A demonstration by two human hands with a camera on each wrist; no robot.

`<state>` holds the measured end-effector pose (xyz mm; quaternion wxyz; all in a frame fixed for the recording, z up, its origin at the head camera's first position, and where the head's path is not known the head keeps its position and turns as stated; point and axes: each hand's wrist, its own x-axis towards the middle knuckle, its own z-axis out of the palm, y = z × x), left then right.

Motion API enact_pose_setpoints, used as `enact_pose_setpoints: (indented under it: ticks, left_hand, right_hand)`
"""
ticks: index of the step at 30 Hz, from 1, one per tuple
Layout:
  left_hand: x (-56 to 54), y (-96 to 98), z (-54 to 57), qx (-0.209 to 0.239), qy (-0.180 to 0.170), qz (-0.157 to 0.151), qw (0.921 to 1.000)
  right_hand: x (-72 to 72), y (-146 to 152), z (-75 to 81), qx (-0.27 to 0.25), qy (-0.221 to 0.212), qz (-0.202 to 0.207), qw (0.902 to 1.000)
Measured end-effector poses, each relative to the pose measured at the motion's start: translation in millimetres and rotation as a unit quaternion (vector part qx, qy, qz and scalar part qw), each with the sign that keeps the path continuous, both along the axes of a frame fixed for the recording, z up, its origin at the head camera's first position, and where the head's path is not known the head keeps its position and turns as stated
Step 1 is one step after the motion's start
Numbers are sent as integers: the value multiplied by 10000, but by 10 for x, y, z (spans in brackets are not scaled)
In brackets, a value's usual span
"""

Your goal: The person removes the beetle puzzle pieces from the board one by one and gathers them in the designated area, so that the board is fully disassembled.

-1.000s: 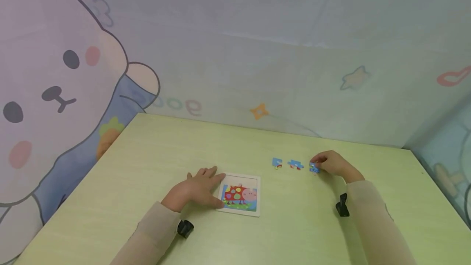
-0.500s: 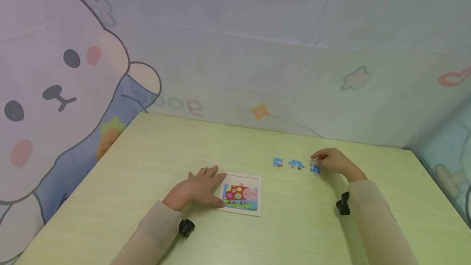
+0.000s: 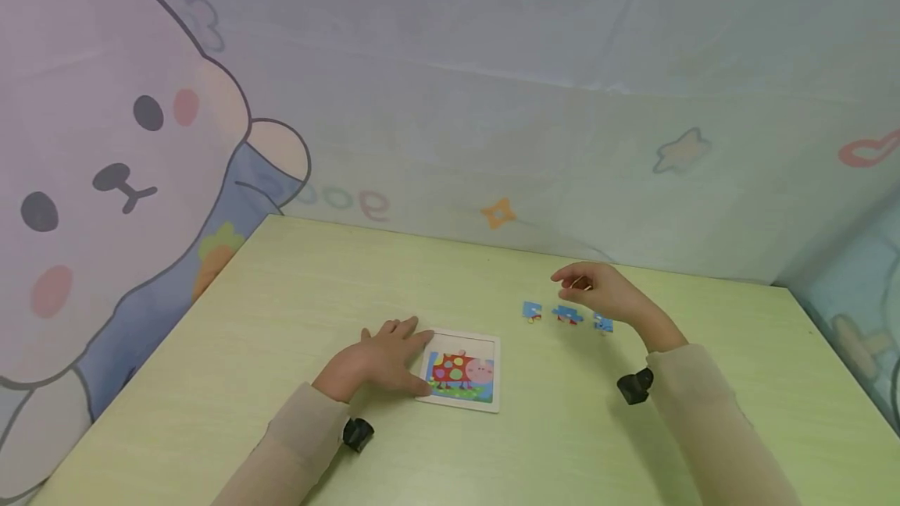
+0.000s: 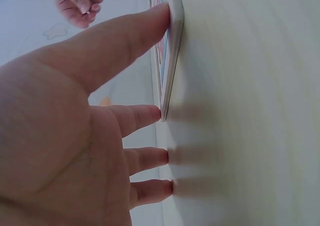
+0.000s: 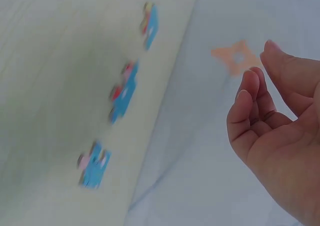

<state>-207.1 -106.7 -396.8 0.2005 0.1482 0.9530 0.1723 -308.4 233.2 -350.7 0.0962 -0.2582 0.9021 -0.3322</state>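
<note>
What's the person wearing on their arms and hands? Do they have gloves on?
No gloves! The left hand and right hand are bare. The left sleeve and right sleeve are long, plain and pale beige. Near each cuff there's a small, blocky black gadget: a left gadget and a right gadget.

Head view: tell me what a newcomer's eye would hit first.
Probably the huge cartoon animal on the left of the backdrop. Next, on the table, the framed puzzle that the left hand touches, then three mostly blue puzzle pieces to its right, with the right hand raised near them.
</note>
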Motion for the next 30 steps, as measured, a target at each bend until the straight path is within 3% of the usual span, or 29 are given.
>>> enact_pose_setpoints:
  ticks: [9,18,30]
  left_hand:
    - [7,3,18,19,-36,19,10000]
    - [0,5,29,-66,-23,37,10000]
    - [0,2,32,-75,-28,-13,10000]
  right_hand:
    - [151,-497,50,-210,-132,585,9980]
    - [299,-964,-73,-130,-77,1372,9904]
    - [422,-1374,-250,177,-598,1639,9845]
